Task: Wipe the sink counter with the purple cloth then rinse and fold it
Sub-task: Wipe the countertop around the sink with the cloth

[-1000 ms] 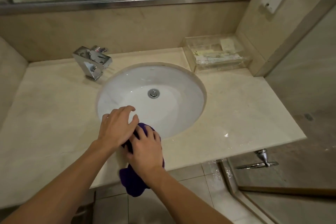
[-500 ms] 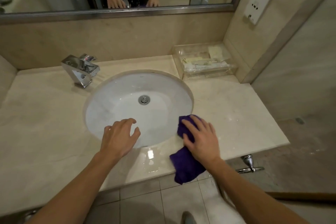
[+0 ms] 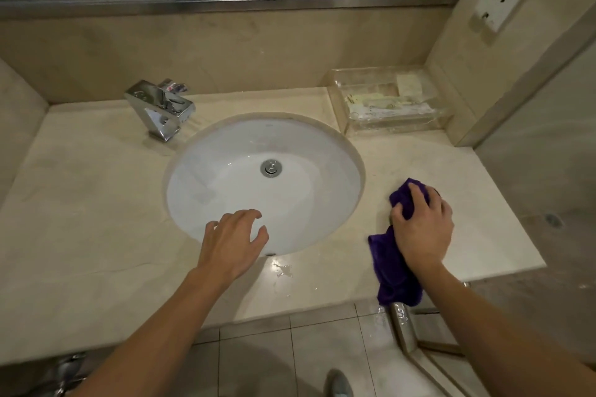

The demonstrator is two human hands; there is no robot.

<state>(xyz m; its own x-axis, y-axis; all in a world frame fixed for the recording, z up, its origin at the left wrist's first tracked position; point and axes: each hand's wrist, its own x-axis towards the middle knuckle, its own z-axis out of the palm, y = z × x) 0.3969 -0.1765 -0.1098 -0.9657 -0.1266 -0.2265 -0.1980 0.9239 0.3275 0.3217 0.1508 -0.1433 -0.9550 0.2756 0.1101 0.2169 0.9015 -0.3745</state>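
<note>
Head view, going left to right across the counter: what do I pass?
Chrome faucet → left hand hovering over the basin's near edge → drain → right hand gripping the purple cloth.

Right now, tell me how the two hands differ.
The right hand presses the purple cloth on the counter, fingers curled over it; the left hand holds nothing, fingers spread. The right is beside the sink; the left over its front rim. Both are bare.
</note>
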